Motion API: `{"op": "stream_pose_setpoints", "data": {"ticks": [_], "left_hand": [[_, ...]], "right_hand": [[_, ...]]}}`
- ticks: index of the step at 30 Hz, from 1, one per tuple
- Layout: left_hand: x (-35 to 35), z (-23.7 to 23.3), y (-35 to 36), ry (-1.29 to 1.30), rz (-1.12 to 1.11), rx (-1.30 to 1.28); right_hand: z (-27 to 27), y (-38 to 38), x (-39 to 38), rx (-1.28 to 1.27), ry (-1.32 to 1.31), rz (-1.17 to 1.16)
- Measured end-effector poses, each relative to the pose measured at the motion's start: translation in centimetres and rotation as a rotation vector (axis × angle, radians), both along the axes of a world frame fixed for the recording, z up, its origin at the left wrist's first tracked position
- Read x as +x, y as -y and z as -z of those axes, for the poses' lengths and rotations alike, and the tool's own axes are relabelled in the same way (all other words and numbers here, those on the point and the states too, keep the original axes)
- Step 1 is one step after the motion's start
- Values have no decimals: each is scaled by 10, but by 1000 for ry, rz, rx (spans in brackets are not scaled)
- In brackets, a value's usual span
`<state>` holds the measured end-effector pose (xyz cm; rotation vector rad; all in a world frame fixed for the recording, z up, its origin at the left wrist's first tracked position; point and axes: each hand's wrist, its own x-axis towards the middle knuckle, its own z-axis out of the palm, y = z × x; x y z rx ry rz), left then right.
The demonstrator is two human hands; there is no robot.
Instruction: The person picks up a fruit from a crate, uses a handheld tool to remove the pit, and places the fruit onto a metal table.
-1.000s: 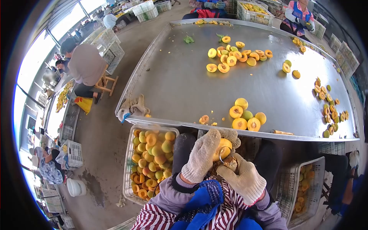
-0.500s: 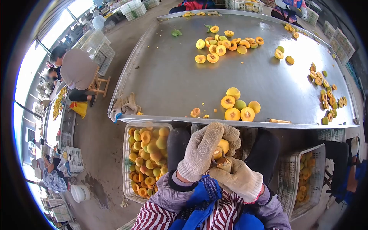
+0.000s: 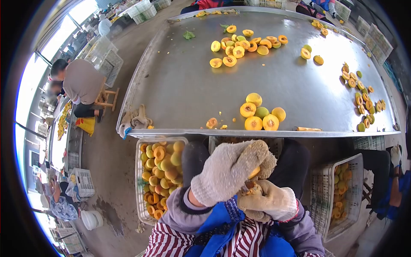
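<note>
Both hands wear pale knitted gloves and meet over my lap, just below the table's front edge. My left hand [image 3: 233,169] is closed round a yellow fruit [image 3: 254,172], of which only a small part shows between the gloves. Pressed close beneath it, my right hand [image 3: 269,200] has its fingers wrapped round a small brownish thing [image 3: 252,187], too hidden to make out. Halved and whole fruits [image 3: 262,113] lie on the metal table [image 3: 188,94] in front of me.
A crate [image 3: 141,188] full of fruit stands at the left, another crate [image 3: 319,201] at the right. More fruit halves, leaves, a wooden-handled tool [image 3: 308,129] and spare gloves [image 3: 138,118] lie on the table. Other people sit at the left, right and far side.
My left hand has turned and now covers more of the yellow fruit. Both hands have shifted slightly right. The table and its fruit appear a little further left in view.
</note>
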<state>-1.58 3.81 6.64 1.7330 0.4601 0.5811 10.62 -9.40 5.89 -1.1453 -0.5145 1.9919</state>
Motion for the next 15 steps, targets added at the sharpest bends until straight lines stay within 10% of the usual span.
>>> {"op": "stream_pose_setpoints", "data": {"ticks": [3, 10, 13, 15], "left_hand": [[2, 3, 5, -8, 94, -183], [1, 7, 5, 201, 40, 571], [4, 2, -5, -96, 389, -442], [3, 0, -2, 15, 440, -420]], "right_hand": [[6, 4, 4, 52, -42, 32], [41, 15, 12, 29, -495, -100], [26, 10, -1, 93, -352, 69], [31, 13, 5, 50, -432, 15]]}}
